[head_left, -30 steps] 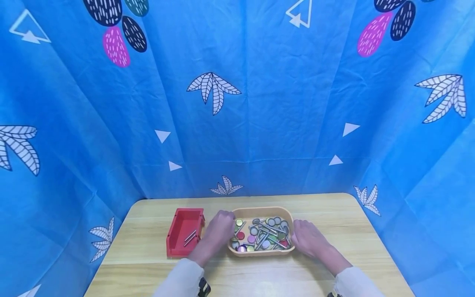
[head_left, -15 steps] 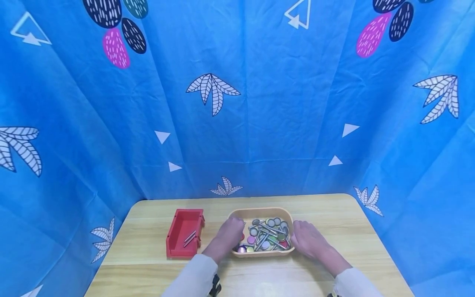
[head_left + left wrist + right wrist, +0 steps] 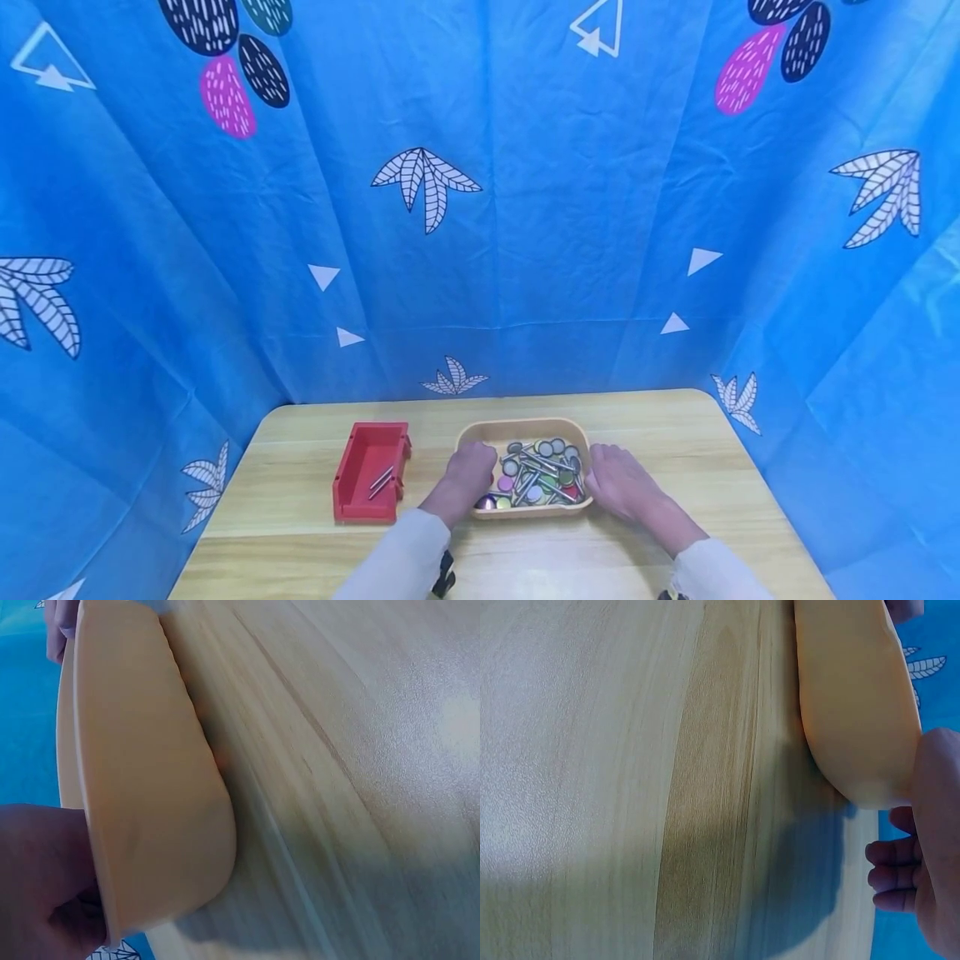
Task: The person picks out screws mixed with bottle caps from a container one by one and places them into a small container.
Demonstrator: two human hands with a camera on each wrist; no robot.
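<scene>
A pale orange tray (image 3: 525,513) stands on the table, holding several bottle caps (image 3: 557,446) and long silvery nails (image 3: 542,464). My left hand (image 3: 471,471) reaches over its left end, knuckles up, covering the caps there. In the left wrist view that hand (image 3: 45,877) goes behind the tray wall (image 3: 150,765), so its fingertips are hidden and I cannot tell what they hold. My right hand (image 3: 621,479) grips the tray's right end. From the right wrist view, its thumb lies along the rim with the fingers (image 3: 892,877) curled at the outer side.
Left of the tray sits a red plastic bin (image 3: 367,511) with a couple of metal nails (image 3: 381,482) inside. The wooden table (image 3: 555,558) has rounded far corners. A blue patterned cloth (image 3: 525,250) hangs behind it and along both sides.
My left hand has moved right, from the tray's left rim to over its inside, and now covers the caps at that end. My right hand keeps its hold on the right end.
</scene>
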